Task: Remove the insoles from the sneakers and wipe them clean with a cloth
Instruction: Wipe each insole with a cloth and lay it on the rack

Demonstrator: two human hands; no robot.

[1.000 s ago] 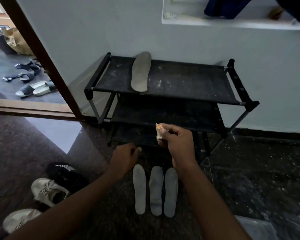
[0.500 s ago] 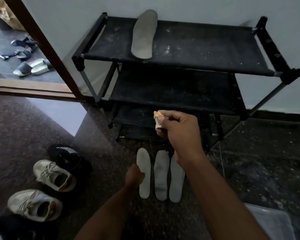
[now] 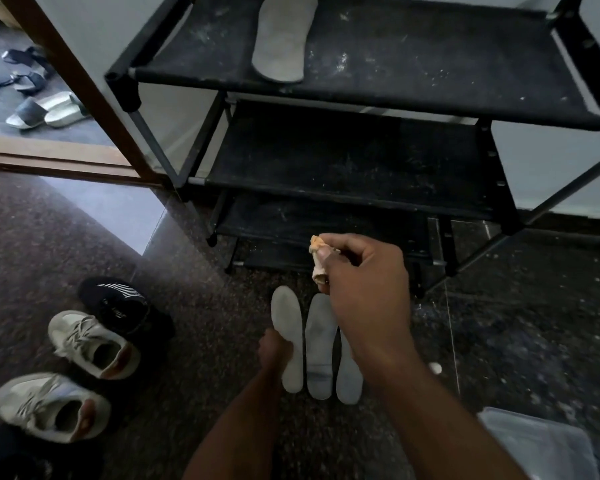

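Observation:
Three grey insoles lie side by side on the dark floor: the left insole (image 3: 286, 327), the middle insole (image 3: 320, 348) and the right insole (image 3: 349, 375), partly hidden by my right forearm. My left hand (image 3: 274, 349) grips the left insole at its left edge. My right hand (image 3: 361, 282) hovers above the insoles, closed on a small crumpled tan cloth (image 3: 318, 259). A fourth insole (image 3: 281, 39) rests on the top shelf of the black shoe rack (image 3: 430, 98). Two white sneakers (image 3: 90, 344) (image 3: 49, 407) and a black sneaker (image 3: 125, 306) sit on the floor at left.
The three-tier shoe rack stands against the wall straight ahead. A wooden door frame (image 3: 66, 64) at left opens onto slippers (image 3: 45, 112) and sandals outside. A translucent plastic sheet (image 3: 534, 445) lies at the bottom right.
The view has tilted down and come closer. My left hand has dropped from near the rack to the left insole and taken hold of it. My right hand keeps holding the cloth.

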